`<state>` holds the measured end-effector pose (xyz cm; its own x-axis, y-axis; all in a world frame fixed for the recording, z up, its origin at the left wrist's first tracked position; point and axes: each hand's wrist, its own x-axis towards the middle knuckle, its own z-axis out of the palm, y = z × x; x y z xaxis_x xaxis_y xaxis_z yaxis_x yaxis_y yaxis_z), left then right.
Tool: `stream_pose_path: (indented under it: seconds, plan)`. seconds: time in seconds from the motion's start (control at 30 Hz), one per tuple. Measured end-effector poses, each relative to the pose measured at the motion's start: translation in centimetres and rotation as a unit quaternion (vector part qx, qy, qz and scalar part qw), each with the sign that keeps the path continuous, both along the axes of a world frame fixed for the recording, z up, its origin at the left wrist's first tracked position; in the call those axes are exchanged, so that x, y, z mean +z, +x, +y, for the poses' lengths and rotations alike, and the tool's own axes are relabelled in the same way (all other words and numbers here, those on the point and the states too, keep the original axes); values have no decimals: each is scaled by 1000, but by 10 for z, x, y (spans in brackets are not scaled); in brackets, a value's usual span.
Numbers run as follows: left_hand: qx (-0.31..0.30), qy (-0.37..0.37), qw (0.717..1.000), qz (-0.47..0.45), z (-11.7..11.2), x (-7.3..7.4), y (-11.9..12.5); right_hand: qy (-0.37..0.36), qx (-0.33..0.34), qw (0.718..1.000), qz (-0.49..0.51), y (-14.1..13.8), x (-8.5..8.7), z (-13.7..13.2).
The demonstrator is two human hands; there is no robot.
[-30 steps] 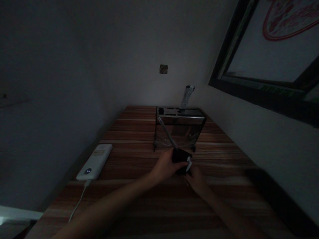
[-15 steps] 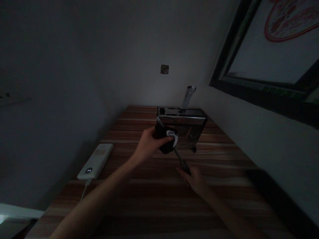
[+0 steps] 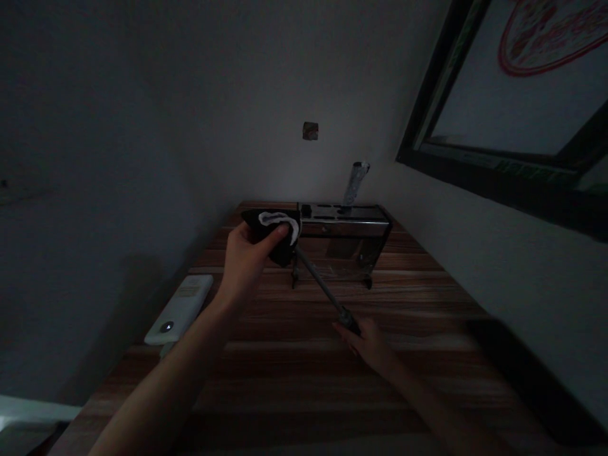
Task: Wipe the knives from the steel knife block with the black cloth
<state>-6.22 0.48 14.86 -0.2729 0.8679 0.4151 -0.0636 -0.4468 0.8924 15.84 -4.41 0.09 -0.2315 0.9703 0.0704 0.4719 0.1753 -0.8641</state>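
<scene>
My left hand (image 3: 247,253) grips a folded black cloth (image 3: 280,254) with a white curled edge, the thumb pressed on top. The cloth sits at the far end of a slim grey metal rod (image 3: 319,278) with a dark handle, and hides its tip. Lower right, my right hand (image 3: 368,342) is closed round the handle, with the rod slanting up to the left. Behind the rod stands a shiny metal knife rack (image 3: 349,229) with slots on top. A handle wrapped in clear plastic (image 3: 355,183) sticks up out of it.
Left on the striped wooden table (image 3: 285,386) lies a white power bank (image 3: 180,310) with a cable. Walls rise behind and beside the table. A dark-framed picture (image 3: 503,107) is at upper right, and a long dark object (image 3: 532,380) lies along the right edge.
My left hand has moved left and up along the rod with the cloth, so more of the bare rod shows. My right hand has hardly moved.
</scene>
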Motion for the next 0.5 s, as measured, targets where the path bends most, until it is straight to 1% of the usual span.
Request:
stream_pose_path:
  seconds: [0.13, 0.2, 0.27, 0.37, 0.4, 0.43, 0.47, 0.5]
  plan:
    - [-13, -13, 999, 27, -5, 0, 11, -19, -9, 1000, 10, 0, 1, -1]
    - [-49, -34, 996, 60, -9, -7, 23, -25, -14, 999, 25, 1, 0, -1]
    - [-109, -65, 987, 101, -14, -23, 38, -28, -21, 998, 44, 2, -1, 0]
    - [-195, -107, 960, 171, -26, -61, 64, -27, -32, 997, 67, 4, -7, 1]
    - [-223, -109, 947, 202, -30, -74, 72, -25, -36, 996, 72, 5, -10, 1]
    - [-223, -105, 945, 215, -33, -85, 78, -22, -41, 996, 75, 6, -12, 2]
    - [-209, -101, 949, 212, -35, -94, 82, -19, -45, 996, 76, 7, -13, 2]
    - [-211, -98, 948, 216, -37, -101, 84, -16, -49, 996, 76, 8, -14, 2]
